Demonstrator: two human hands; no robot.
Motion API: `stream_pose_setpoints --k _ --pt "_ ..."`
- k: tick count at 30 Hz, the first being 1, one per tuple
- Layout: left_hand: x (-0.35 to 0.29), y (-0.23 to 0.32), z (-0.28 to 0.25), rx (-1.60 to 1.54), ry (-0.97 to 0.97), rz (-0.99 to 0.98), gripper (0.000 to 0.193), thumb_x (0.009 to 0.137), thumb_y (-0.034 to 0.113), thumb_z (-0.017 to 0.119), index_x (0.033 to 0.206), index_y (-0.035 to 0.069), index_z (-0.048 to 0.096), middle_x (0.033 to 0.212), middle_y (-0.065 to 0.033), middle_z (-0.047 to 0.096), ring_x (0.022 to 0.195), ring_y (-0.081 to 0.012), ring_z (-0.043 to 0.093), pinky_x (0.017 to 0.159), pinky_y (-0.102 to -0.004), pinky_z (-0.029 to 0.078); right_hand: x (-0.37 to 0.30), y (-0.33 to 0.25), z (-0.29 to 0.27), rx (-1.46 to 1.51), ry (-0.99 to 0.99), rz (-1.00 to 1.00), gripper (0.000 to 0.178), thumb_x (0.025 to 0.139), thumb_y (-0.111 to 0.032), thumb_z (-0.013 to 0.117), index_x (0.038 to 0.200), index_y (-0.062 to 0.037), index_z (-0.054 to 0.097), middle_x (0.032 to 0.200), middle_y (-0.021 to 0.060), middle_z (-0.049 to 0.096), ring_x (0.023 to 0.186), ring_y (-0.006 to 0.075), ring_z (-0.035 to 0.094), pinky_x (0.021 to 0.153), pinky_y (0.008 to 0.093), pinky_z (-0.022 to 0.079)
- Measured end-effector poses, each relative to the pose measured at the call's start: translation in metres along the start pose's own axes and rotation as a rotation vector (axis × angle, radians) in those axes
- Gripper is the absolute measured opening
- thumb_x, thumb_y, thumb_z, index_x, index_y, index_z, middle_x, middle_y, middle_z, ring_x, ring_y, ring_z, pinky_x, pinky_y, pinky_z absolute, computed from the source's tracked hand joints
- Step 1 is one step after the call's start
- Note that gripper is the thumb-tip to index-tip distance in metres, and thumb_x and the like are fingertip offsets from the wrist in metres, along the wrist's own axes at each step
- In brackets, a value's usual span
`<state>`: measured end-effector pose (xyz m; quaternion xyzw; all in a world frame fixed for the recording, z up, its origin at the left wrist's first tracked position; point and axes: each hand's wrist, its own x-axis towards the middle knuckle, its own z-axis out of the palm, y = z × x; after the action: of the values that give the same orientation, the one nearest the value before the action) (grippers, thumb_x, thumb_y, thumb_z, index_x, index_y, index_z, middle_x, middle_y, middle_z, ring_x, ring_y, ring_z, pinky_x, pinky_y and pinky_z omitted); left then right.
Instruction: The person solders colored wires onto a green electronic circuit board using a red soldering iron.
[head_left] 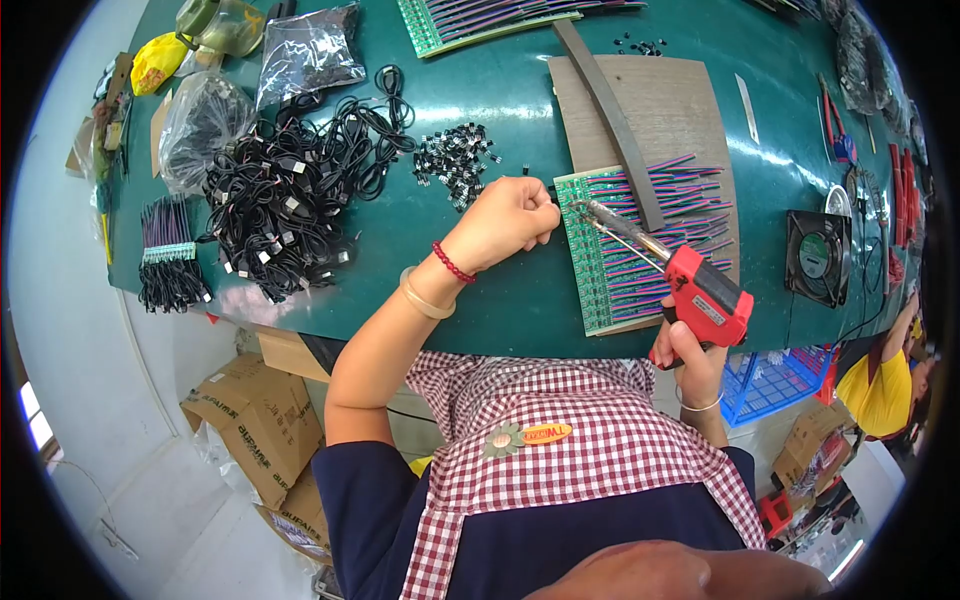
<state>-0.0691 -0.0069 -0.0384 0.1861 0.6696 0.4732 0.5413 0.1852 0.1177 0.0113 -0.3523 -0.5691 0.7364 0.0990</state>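
My right hand (693,362) grips a red soldering gun (706,298) by its handle. The gun's metal tip reaches the upper left part of a green circuit board panel (592,290). Rows of purple, pink and black wires (680,255) run rightward from that panel. At the panel's left edge, my left hand (512,222) has its fingers pinched together; whatever is between them is too small or hidden to name. Under the panel lies a brown wooden sheet (650,90). A grey metal bar (612,125) rests across the sheet and the wires.
Small black-and-silver parts (455,160) lie heaped left of the panel, beside a large pile of black cables (275,205). Another wired panel (480,25) is at the far edge. To the right are a black fan (817,257) and pliers (835,125). A blue crate (775,385) stands below.
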Motion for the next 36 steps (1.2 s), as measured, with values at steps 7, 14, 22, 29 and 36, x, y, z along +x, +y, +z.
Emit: stream_pose_setpoints --k 7,14,22,29,36 --pt "0.000 0.000 0.001 -0.023 0.005 0.005 0.014 0.083 0.010 0.056 0.073 0.002 0.052 0.062 -0.0020 0.056 0.052 -0.0053 0.048 0.047 -0.0187 0.038 -0.003 0.000 0.001 0.017 0.005 0.003 0.026 0.085 -0.012 0.055 0.104 0.0043 0.048 0.057 0.0054 0.049 0.044 0.0109 0.044 0.043 0.0253 0.039" --pt "0.001 0.001 0.001 -0.018 0.007 0.002 0.014 0.083 0.010 0.056 0.073 0.002 0.052 0.062 -0.0017 0.056 0.052 -0.0051 0.048 0.047 -0.0184 0.038 -0.004 0.010 -0.007 -0.024 -0.029 -0.004 0.026 0.085 -0.013 0.056 0.103 0.0042 0.049 0.057 0.0056 0.049 0.044 0.0109 0.044 0.042 0.0248 0.038" --pt "0.001 -0.002 0.001 -0.028 0.033 0.016 0.013 0.078 0.010 0.057 0.070 0.000 0.055 0.060 -0.0043 0.058 0.051 -0.0075 0.051 0.047 -0.0214 0.041 -0.007 0.000 -0.007 0.105 0.018 -0.029 0.031 0.085 -0.007 0.055 0.112 0.0078 0.050 0.060 0.0057 0.052 0.047 0.0107 0.048 0.046 0.0243 0.040" --pt "-0.002 0.003 0.001 -0.023 0.012 -0.001 0.014 0.083 0.010 0.057 0.073 0.001 0.054 0.062 -0.0022 0.057 0.051 -0.0046 0.049 0.045 -0.0180 0.038 -0.006 0.001 -0.003 0.083 0.013 -0.009 0.034 0.084 -0.006 0.053 0.114 0.0092 0.049 0.056 0.0052 0.049 0.045 0.0119 0.047 0.044 0.0250 0.039" --pt "-0.011 0.006 -0.006 0.720 0.469 0.334 0.017 0.080 0.012 0.060 0.071 -0.001 0.054 0.064 -0.0124 0.063 0.056 -0.0279 0.062 0.052 -0.0359 0.049 -0.003 -0.007 -0.005 0.047 0.004 -0.093 0.033 0.086 -0.015 0.053 0.111 0.0053 0.046 0.057 0.0057 0.046 0.042 0.0110 0.040 0.040 0.0249 0.037"
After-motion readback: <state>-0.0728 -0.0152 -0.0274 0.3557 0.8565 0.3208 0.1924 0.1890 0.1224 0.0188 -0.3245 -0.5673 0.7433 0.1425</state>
